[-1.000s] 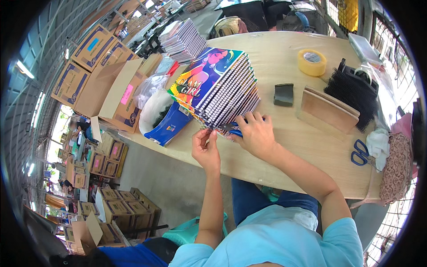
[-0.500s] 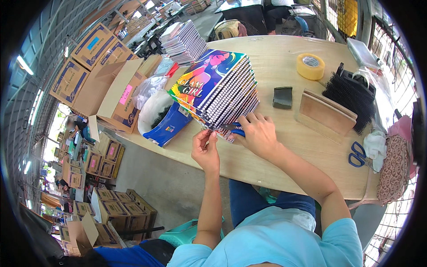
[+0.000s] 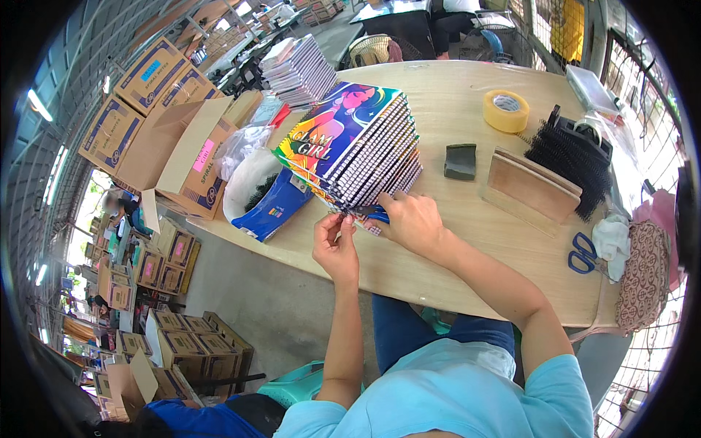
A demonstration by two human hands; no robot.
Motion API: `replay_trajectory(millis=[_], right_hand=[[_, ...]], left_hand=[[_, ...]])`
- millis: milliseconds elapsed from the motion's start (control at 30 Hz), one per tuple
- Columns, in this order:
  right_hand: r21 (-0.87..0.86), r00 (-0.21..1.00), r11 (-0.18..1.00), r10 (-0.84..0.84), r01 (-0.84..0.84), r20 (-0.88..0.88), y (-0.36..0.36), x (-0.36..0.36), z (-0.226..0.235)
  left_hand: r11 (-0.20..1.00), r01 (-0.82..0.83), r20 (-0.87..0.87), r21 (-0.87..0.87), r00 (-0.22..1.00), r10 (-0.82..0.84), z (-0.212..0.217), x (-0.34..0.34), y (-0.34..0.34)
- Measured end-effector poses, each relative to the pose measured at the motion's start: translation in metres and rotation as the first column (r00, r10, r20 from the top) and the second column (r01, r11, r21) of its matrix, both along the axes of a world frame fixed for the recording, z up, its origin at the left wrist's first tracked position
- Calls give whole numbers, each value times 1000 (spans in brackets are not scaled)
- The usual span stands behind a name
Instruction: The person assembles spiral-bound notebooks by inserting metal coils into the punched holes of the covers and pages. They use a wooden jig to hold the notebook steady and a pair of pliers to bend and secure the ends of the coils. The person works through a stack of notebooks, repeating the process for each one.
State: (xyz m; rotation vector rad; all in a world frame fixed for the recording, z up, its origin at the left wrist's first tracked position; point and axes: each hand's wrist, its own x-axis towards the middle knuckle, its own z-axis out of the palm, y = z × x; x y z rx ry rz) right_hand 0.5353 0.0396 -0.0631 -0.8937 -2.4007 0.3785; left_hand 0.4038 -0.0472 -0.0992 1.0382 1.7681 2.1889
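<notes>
- The stack of spiral-bound notebooks with bright illustrated covers [image 3: 361,150] lay on the pale wooden table [image 3: 438,255], its near corner right at the fingertips of both hands.
- The left hand [image 3: 336,244] was held just off the table edge, thumb and fingers pinched together on what looked like a thin corner or wire end at the bottom of the stack; exactly what they pinched was too small to tell.
- The right hand [image 3: 412,219] lay just beside it, fingers curled down against the stack's lower edge, over a small dark blue piece.
- As a judgement, the work would go best with the right hand pinning the stack flat while the left worked one layer only, gently, so the slanted pile did not slip.
- Left of the fingers sat a white-and-blue bag [image 3: 266,197].
- Beyond the right fingers were a dark block [image 3: 460,160], a wooden board [image 3: 529,190] and a yellow tape roll [image 3: 506,111].
</notes>
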Motion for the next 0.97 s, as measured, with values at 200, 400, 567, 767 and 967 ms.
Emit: replay_trajectory(millis=[200,400,567,767,967], right_hand=[[172,985,978,-94,118,-144,-6,12,-2],[135,988,983,-111,125,-106,-6,14,5],[159,991,981,-95,108,-90,-6,10,6],[145,992,985,-73,89,-107,2,8,3],[105,997,993,-49,56,-67,7,8,0]], left_hand=[[997,62,36,-37,997,-61,12,-4,-9],[988,143,59,-63,988,-140,23,3,-4],[990,124,82,-65,990,-119,24,4,0],[994,102,84,-45,992,-98,26,6,0],[994,82,48,-71,996,-79,23,3,2]])
